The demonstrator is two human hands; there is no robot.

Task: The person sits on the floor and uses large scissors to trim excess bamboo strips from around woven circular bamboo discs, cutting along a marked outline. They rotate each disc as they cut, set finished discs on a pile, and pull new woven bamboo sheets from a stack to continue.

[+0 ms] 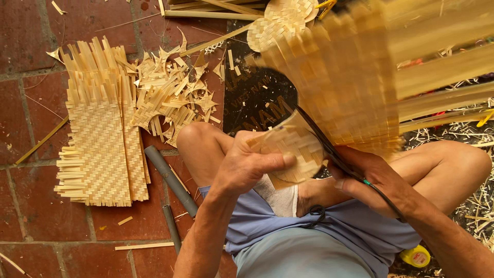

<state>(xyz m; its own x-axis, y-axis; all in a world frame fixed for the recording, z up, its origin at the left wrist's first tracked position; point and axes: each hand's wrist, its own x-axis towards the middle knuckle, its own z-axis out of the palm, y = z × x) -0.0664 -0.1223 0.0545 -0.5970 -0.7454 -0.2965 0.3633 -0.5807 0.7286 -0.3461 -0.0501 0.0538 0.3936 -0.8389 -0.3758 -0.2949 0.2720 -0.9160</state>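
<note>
Light: even, soft daylight; shadows faint.
Blur: woven bamboo sheet (pixel 350 77) at 1 o'clock smeared by motion.
Focus: brick floor (pixel 31 170) sharp.

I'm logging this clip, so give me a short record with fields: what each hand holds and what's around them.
left hand: grips a small woven bamboo piece, thumb on top
right hand: holds dark shears at the piece's edge
raised mat: large, woven, blurred, above the hands
floor: red brick
flat mats: stacked to the left
offcuts: heaped beside the stack
grey pipe: by the knee
</note>
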